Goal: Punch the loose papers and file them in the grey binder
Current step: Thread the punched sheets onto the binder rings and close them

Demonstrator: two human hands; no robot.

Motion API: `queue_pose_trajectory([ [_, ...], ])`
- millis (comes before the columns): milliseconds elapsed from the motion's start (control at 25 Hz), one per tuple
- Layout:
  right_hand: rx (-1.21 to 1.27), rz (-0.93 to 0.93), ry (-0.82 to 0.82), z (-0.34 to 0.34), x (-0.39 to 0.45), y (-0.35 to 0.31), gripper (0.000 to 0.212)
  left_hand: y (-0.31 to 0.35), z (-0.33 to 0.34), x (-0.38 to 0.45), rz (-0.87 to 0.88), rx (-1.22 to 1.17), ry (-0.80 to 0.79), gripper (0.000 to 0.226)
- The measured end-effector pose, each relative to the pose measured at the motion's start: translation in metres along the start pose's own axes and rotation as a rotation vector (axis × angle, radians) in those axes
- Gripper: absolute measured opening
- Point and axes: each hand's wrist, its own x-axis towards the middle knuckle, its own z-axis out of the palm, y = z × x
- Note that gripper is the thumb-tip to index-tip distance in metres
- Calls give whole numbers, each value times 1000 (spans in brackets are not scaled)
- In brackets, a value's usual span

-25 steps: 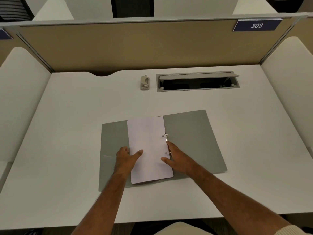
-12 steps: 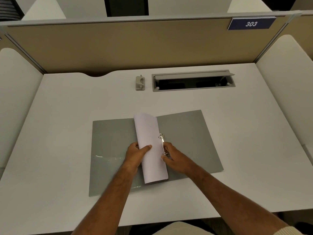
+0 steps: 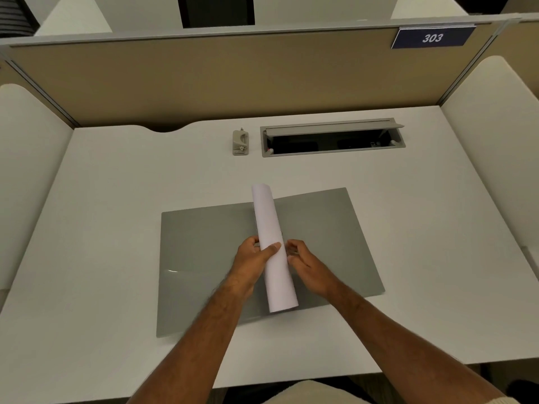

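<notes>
The grey binder (image 3: 326, 237) lies open and flat on the white desk (image 3: 116, 214). A stack of white papers (image 3: 271, 237) stands curled up over the binder's spine, bent toward the right. My left hand (image 3: 253, 258) grips the papers' left side, thumb across the top sheet. My right hand (image 3: 303, 263) sits just right of the papers at the spine, fingers curled where the binder rings are; the rings are hidden behind the paper and fingers. A small grey hole punch (image 3: 240, 142) rests at the back of the desk.
An open grey cable tray (image 3: 332, 138) is set into the desk behind the binder, right of the punch. Beige partition walls enclose the desk at the back, with white side panels at both sides. A blue sign reads 303 (image 3: 433, 38).
The papers lay flat on the binder's left half a second ago; my left hand has lifted and curled them over toward the right, hiding the rings. My right hand stayed at the spine.
</notes>
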Motion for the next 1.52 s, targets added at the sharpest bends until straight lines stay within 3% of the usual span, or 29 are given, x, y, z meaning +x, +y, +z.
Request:
queue_pose_trajectory([
  [320, 402, 41, 110, -13, 0, -6, 33, 4, 34, 0, 52, 30, -79, 49],
  [560, 362, 66, 118, -23, -2, -2, 38, -5, 44, 3, 44, 74, -182, 52],
  [720, 286, 81, 130, -28, -2, 3, 50, -10, 46, 4, 10, 187, -167, 68],
  [960, 220, 112, 178, -34, -5, 3, 55, -7, 44, 2, 57, 228, -165, 69],
  [1080, 225, 99, 191, -40, -7, 4, 61, -5, 48, -1, 54, 298, -163, 62],
  [1240, 283, 34, 175, -55, -15, 1, 50, -7, 55, -6, 116, 452, -175, 50],
  [1520, 158, 169, 396, -88, -33, 3, 39, -9, 35, -6, 188, 480, -83, 34],
])
